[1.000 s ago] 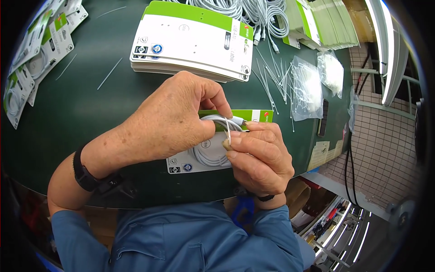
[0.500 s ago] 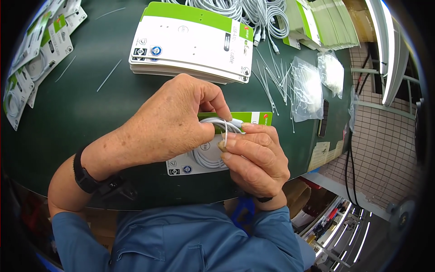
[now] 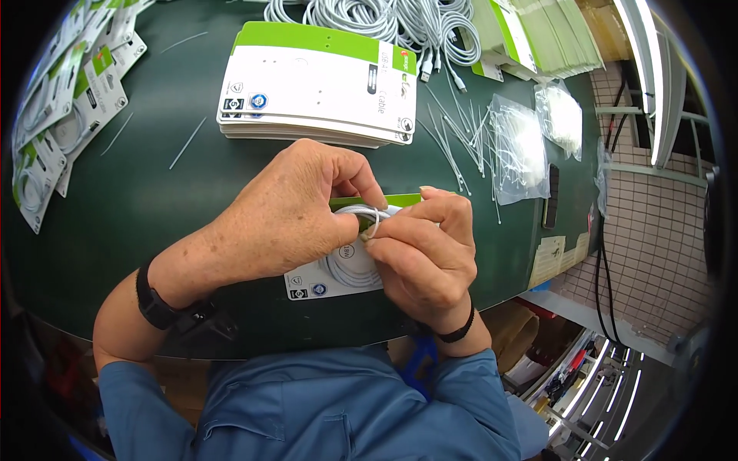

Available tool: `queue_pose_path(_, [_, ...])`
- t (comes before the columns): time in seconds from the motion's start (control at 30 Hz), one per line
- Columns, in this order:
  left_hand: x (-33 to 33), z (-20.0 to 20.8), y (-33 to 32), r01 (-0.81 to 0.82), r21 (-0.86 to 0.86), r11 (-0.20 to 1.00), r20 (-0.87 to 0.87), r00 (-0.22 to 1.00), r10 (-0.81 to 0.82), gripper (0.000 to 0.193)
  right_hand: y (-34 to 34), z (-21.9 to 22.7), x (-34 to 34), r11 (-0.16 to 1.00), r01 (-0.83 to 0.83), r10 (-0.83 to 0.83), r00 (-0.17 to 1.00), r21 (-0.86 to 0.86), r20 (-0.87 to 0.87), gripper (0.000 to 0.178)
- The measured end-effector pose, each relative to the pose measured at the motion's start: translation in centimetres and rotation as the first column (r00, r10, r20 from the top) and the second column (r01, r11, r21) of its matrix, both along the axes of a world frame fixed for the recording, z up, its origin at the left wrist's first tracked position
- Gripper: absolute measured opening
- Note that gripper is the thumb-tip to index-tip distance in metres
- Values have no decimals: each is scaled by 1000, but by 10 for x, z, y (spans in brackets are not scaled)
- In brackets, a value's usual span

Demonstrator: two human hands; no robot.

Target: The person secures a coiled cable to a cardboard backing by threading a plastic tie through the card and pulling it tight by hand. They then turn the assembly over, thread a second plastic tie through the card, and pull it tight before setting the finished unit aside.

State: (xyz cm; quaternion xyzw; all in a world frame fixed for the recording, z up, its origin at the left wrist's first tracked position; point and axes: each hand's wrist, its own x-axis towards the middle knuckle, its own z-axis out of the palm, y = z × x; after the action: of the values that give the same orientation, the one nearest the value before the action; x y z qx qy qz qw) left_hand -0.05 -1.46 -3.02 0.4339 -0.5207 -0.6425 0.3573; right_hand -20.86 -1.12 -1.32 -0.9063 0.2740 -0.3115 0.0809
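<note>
A coiled light-grey cable (image 3: 344, 270) lies against a white-and-green backing card (image 3: 309, 278) in front of me. My left hand (image 3: 296, 211) is closed, thumb and forefinger pinching the top of the coil. A thin white cable tie (image 3: 377, 221) loops around the cable strands there. My right hand (image 3: 430, 257) grips the tie just right of the left fingertips; its fingers hide the tie's end and part of the coil. Beyond my hands stands a stack of white-and-green backing cards (image 3: 307, 84).
Carded cables (image 3: 73, 127) are piled at the left. At the far side lie more coiled cables (image 3: 361, 19) and a stack of cards (image 3: 550, 38). Loose cable ties (image 3: 461, 138), plastic bags of ties (image 3: 519, 150) and a phone (image 3: 551, 196) sit at the right on the green table (image 3: 184, 184).
My right hand has shifted slightly left and its fingers have turned at the cable tie. The left hand keeps its pinch on the coil. The whole view has shifted slightly.
</note>
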Motion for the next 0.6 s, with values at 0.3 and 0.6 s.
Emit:
queue_pose_path(0.3, [-1, 5, 3, 95, 48, 994, -45, 995, -92, 20, -3, 1, -4, 999, -28, 27, 997, 15, 76, 23])
queue_pose_path(0.6, [3, 27, 3, 38, 52, 998, -57, 998, -35, 21, -29, 13, -44, 979, 81, -170, 830, 187, 531, 21])
